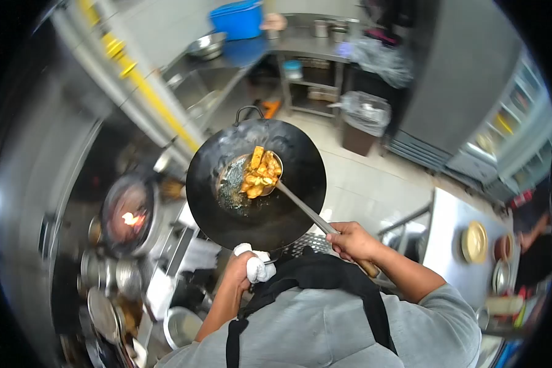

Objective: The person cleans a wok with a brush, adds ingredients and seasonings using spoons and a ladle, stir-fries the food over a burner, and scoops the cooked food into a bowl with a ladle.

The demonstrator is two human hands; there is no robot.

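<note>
A large black wok (294, 214) hangs in front of my body, away from the burner, with a loop handle on its far rim. My left hand (240, 270) is closed around a white cloth (260, 267) at the wok's near edge; the handle under the cloth is mostly hidden. In my right hand (352, 240) is a ladle (305, 208) with a long metal shaft and a wooden end. Its bowl lies inside the wok, heaped with browned, sauced food pieces (260, 173). Oily sauce residue (232, 184) coats the wok's inside beside the ladle.
To the left, a burner (129, 214) shows an open flame. Metal pots (129, 277) stand near it. A steel table (441, 245) with a yellow bowl (474, 242) is at right. Farther back are a lined trash bin (363, 126), a fridge (460, 80) and a person's arm (536, 232).
</note>
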